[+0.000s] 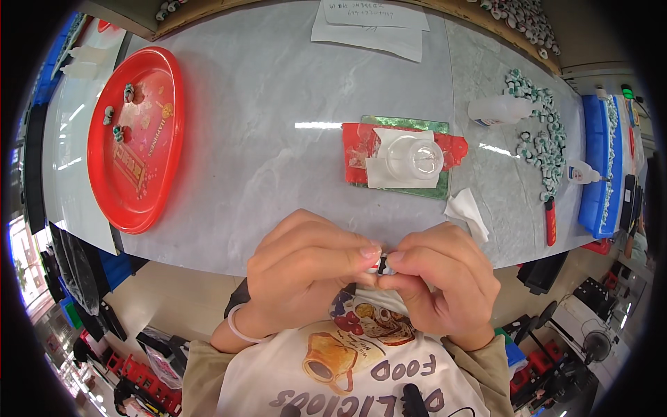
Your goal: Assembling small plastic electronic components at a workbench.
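Note:
Just above my lap, at the table's near edge, a small black-and-white piece (383,263) with a touch of red is pinched between my two hands. My left hand (299,260) grips its left side with thumb and forefinger; my right hand (448,278) closes on the other side. Fingertips cover most of the piece, so its full shape is hidden. Beyond my hands, a clear round container (419,161) stands on white paper over a red and green pad (356,153). Nearest my right hand on the table lies a crumpled white tissue (469,212).
At left is a red oval tray (175,104) with three small figures. On the right lie many green-and-white pieces (545,139), a white bottle (501,110), a squeeze bottle (582,172), a red-handled tool (550,224) and a blue bin (594,139). Paper sheets (368,35) lie far back.

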`<action>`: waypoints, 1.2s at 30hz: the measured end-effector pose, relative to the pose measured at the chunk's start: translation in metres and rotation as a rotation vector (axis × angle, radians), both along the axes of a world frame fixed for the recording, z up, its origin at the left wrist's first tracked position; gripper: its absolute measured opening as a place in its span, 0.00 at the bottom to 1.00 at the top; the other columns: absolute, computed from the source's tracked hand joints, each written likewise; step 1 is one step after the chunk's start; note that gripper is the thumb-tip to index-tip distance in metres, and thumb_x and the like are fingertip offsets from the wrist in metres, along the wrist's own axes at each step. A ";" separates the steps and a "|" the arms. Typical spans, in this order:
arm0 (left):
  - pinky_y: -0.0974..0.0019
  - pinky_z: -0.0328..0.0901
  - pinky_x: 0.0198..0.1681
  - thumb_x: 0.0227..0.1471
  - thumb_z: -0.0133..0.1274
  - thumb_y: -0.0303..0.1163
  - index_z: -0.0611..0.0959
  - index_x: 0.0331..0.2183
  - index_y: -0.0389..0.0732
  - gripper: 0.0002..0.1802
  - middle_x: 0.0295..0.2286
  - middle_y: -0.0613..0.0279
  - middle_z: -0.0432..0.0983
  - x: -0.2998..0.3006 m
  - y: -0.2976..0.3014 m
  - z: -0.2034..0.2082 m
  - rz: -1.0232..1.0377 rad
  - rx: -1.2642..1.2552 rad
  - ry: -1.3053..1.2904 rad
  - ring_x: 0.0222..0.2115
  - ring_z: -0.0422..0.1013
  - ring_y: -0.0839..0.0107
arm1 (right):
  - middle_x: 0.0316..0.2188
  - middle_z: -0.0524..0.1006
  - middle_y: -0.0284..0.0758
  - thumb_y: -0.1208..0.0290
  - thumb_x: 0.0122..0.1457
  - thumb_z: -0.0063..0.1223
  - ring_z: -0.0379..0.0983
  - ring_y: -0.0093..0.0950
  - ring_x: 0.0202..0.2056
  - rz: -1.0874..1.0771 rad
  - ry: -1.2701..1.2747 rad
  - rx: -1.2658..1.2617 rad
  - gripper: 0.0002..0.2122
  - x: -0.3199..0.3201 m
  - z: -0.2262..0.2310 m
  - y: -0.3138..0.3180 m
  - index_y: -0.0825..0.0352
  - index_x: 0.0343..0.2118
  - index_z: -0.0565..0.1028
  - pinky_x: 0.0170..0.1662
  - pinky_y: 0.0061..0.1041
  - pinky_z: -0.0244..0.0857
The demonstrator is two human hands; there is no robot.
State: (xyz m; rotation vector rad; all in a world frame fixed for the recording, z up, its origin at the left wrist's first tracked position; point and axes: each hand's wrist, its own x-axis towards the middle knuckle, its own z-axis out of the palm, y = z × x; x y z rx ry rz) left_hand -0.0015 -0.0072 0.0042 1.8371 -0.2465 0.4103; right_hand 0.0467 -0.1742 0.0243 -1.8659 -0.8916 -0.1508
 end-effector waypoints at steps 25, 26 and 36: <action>0.71 0.63 0.25 0.46 0.49 0.53 0.80 0.32 0.35 0.28 0.23 0.59 0.78 0.004 0.000 0.003 -0.185 -0.035 0.115 0.22 0.71 0.70 | 0.13 0.67 0.28 0.54 0.29 0.67 0.64 0.26 0.16 0.098 0.147 -0.001 0.21 0.011 -0.002 -0.008 0.63 0.15 0.67 0.20 0.21 0.55; 0.71 0.64 0.25 0.49 0.48 0.52 0.79 0.33 0.34 0.27 0.24 0.58 0.78 0.004 -0.001 0.001 -0.164 -0.017 0.092 0.22 0.71 0.70 | 0.13 0.67 0.28 0.57 0.31 0.68 0.64 0.27 0.16 0.048 0.113 0.017 0.20 0.014 -0.004 -0.012 0.63 0.16 0.68 0.21 0.22 0.56; 0.73 0.66 0.26 0.56 0.41 0.47 0.75 0.36 0.32 0.25 0.29 0.53 0.77 0.001 0.000 0.007 -0.101 -0.109 0.181 0.27 0.71 0.72 | 0.41 0.71 0.38 0.75 0.50 0.53 0.65 0.35 0.44 -0.797 -0.200 -0.470 0.13 0.060 -0.013 -0.077 0.66 0.40 0.72 0.46 0.31 0.57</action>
